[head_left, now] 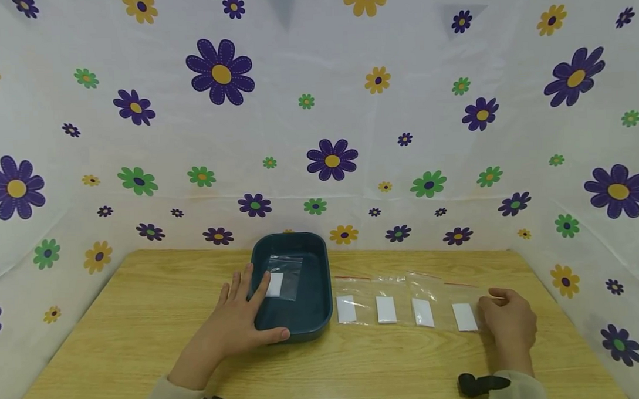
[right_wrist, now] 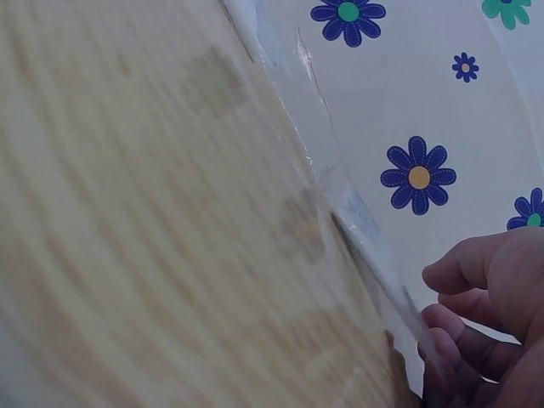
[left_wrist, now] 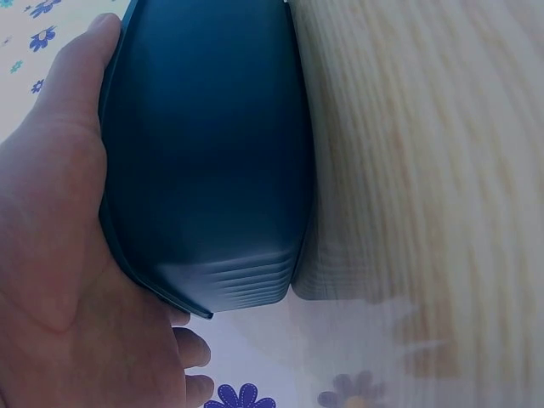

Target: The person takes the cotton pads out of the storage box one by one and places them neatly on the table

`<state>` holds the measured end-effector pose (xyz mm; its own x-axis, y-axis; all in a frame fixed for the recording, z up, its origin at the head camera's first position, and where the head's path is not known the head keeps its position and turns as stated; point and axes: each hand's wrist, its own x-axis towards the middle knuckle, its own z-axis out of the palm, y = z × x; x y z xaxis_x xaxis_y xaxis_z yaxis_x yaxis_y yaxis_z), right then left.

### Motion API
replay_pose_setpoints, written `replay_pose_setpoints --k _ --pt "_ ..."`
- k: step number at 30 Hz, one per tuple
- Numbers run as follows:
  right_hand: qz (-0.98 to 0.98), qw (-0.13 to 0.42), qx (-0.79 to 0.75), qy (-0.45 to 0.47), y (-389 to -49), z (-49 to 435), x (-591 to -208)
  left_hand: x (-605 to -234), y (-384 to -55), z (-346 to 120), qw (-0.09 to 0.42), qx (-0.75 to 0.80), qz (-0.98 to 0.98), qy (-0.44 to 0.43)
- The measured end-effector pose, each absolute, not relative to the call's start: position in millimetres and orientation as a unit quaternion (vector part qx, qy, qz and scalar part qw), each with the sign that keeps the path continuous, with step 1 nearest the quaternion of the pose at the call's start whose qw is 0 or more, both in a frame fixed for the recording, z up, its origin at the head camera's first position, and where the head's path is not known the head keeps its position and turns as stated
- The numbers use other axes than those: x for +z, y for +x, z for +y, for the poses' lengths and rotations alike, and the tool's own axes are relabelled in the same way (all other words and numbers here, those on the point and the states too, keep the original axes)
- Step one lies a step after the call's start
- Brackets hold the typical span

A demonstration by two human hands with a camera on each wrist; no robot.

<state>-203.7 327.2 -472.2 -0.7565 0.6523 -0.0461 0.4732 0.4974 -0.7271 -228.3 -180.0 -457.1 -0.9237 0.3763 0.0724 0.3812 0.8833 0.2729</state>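
Note:
My left hand (head_left: 239, 325) lies spread over the left side of a dark teal plastic tray (head_left: 318, 326). Its fingers and thumb touch the rim. Inside the tray is a clear zip-lock bag (head_left: 293, 282) holding a white card (head_left: 274, 285). In the left wrist view the palm is against the tray's outer wall (left_wrist: 204, 153). Several similar bags lie in a row to the right. My right hand (head_left: 511, 319), its fingers curled, pinches the edge of the rightmost zip-lock bag (head_left: 455, 294), which holds a white card (head_left: 464, 317). The right wrist view shows the film at the fingertips (right_wrist: 438, 319).
The other zip-lock bags in the row each hold a white card (head_left: 347, 309) and lie edge to edge on the light wooden table (head_left: 389, 367). A white cloth with printed flowers (head_left: 274, 125) hangs behind and at both sides.

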Motion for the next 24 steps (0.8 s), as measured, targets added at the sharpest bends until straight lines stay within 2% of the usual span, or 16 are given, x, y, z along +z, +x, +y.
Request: replay_pose_setpoints --k 17,24 --pt "-0.837 0.156 0.428 -0.303 -209 316 -463 -456 -227 -180 0.009 -0.139 -0.971 -0.194" --pt "-0.804 0.128 0.519 -0.261 -212 298 -447 -455 -227 -179 0.008 -0.144 -0.971 -0.193"
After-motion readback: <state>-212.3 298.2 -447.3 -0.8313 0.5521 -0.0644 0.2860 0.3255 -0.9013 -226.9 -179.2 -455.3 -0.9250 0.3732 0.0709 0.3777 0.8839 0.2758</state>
